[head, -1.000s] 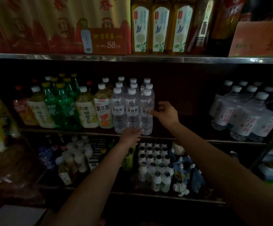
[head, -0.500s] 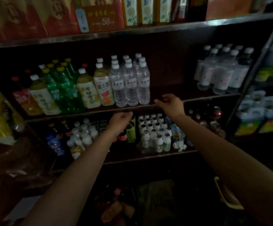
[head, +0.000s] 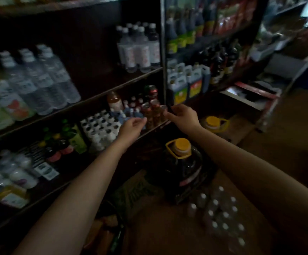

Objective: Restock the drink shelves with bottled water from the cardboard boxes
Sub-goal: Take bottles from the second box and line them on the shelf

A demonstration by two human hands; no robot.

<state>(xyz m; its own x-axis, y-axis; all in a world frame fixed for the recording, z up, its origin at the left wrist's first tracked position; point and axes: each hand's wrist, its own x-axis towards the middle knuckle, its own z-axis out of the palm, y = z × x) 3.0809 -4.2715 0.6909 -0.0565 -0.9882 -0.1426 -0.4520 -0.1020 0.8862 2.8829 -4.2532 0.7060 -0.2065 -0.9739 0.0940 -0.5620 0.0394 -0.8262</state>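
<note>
- Clear plastic water bottles with white caps (head: pixel 221 216), packed upright on the floor at lower right, are my next pickup; the box around them is too dark for me to make out.
- Left hand (head: pixel 131 127) hangs in front of the lower shelf edge, fingers loosely curled, holding nothing.
- Right hand (head: pixel 181 116) is level with it, just right, fingers half spread, also empty, close to the small red cans (head: pixel 154 112).
- Restocked row of clear water bottles (head: pixel 44 80) stands on the dark wooden middle shelf (head: pixel 112 87) at left; bare board to its right, before the second white-capped group (head: pixel 138 48).
- My call: the step is the reach down for more stock.
- Doing it well: I'd drop both hands straight to the pack, passing right of the dark jug with the yellow cap (head: pixel 181 159), grip each bottle at mid-body, lift straight up.
- Fill the gap back to front, labels out.
</note>
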